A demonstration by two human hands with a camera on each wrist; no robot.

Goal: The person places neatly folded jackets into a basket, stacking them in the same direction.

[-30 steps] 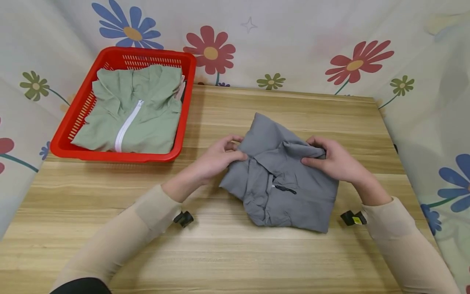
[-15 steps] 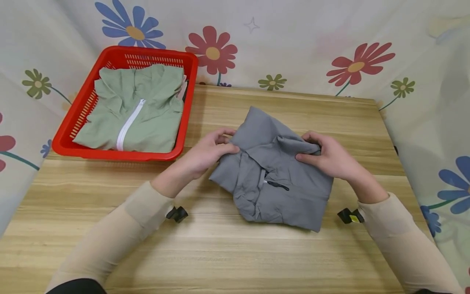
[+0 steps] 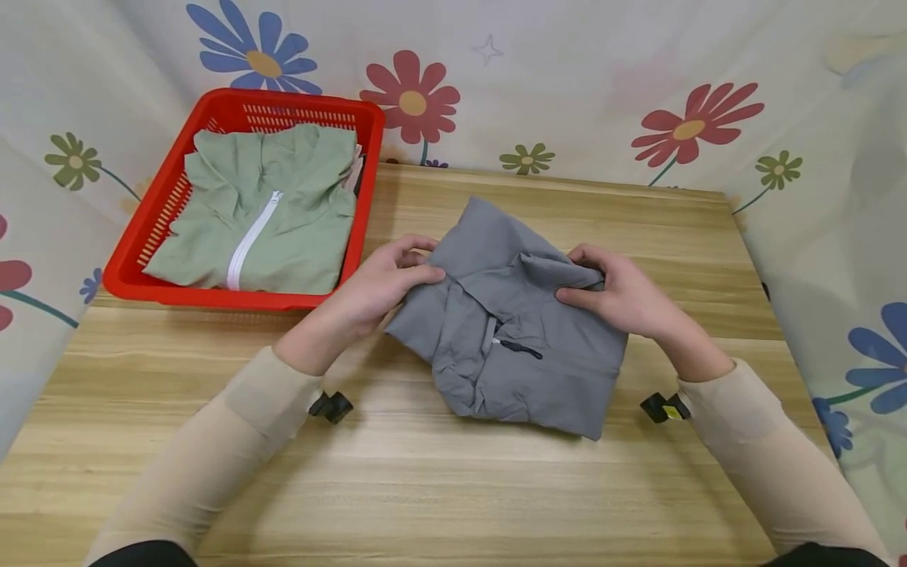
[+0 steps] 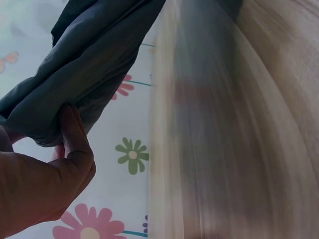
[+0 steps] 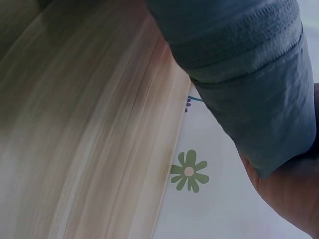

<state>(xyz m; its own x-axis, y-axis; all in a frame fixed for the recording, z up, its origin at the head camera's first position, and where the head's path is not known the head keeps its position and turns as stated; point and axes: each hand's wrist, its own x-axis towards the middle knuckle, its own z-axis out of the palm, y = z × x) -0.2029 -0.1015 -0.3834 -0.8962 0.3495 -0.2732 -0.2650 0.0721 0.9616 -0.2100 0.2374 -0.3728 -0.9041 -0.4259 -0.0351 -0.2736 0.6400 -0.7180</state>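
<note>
A folded grey jacket (image 3: 524, 323) with a short black zip pull (image 3: 520, 348) hangs between my two hands over the wooden table. My left hand (image 3: 379, 283) pinches its left edge, thumb on top and fingers underneath. On the opposite side my right hand (image 3: 620, 291) grips the upper right edge the same way. In the left wrist view, the fingers (image 4: 75, 134) curl around layered grey cloth (image 4: 79, 69). The right wrist view has the folded cloth (image 5: 249, 89) covering much of the right hand (image 5: 289, 194).
A red plastic basket (image 3: 234, 298) stands at the back left, close to my left hand. Inside lies a folded light green jacket (image 3: 298, 236) with a white zip, over other clothing. A flower-printed cloth (image 3: 567, 71) hangs behind and beside the wooden table (image 3: 425, 488).
Both hands have carried the grey jacket leftward and slightly toward the back, nearer the red basket. The grip on each side stays the same.
</note>
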